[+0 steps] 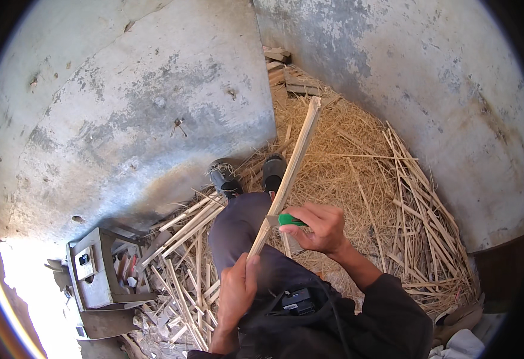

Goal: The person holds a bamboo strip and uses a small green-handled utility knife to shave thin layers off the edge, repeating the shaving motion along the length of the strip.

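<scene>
My left hand [237, 287] is closed around the near end of a long, pale strip of wood [297, 157]. The strip slants up and away to the right, passing over my bent leg, and its far end is free. In my right hand [323, 230] is a knife with a green handle [289, 220], gripped with the fingers curled over it. Its short blade [272, 220] lies against the strip, a little beyond my left hand. Part of the handle is hidden inside my right fist.
Thin shavings [334, 179] cover the floor ahead. Loose sticks [426, 230] are heaped along the right wall [406, 66], with more sticks [193, 275] at my left. A box-like wooden stand [97, 263] is at far left; my shoes [225, 176] rest near the left wall [136, 102].
</scene>
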A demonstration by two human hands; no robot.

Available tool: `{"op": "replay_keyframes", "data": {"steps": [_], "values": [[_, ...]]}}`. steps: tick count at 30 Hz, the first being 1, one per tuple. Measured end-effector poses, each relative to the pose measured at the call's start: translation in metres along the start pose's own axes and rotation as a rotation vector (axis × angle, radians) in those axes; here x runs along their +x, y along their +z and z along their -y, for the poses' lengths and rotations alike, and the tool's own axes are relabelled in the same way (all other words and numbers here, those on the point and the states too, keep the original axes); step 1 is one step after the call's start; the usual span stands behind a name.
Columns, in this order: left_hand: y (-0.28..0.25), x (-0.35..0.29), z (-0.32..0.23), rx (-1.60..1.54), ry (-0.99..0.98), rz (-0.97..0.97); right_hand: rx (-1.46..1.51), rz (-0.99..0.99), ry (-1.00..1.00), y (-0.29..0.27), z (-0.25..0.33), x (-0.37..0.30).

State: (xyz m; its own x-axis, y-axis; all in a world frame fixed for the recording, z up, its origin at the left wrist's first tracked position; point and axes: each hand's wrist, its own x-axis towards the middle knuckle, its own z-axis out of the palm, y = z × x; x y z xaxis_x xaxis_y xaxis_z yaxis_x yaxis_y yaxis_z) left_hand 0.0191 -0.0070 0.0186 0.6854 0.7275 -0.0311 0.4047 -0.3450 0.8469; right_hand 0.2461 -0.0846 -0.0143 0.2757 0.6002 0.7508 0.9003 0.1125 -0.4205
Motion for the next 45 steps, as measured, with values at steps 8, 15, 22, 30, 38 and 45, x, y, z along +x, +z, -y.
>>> {"op": "replay_keyframes", "data": {"steps": [8,15,22,30,38,45], "values": [[-0.003,-0.001,0.003,0.013,0.005,0.009,-0.062,-0.052,0.009,-0.003,-0.003,0.004],[-0.007,-0.039,0.013,0.06,-0.102,0.151,-0.284,-0.342,0.664,-0.054,-0.116,0.025],[-0.01,-0.022,0.024,0.096,-0.129,0.057,0.024,-0.207,0.439,-0.03,-0.091,0.004],[0.0,-0.002,0.006,0.089,-0.051,0.042,0.172,-0.005,0.124,-0.002,-0.004,-0.003],[0.003,0.004,-0.004,-0.038,0.109,-0.119,0.131,0.11,0.102,-0.007,0.007,-0.01],[0.003,0.002,-0.004,-0.063,0.122,-0.107,0.052,0.013,0.059,-0.006,0.006,-0.01]]}}
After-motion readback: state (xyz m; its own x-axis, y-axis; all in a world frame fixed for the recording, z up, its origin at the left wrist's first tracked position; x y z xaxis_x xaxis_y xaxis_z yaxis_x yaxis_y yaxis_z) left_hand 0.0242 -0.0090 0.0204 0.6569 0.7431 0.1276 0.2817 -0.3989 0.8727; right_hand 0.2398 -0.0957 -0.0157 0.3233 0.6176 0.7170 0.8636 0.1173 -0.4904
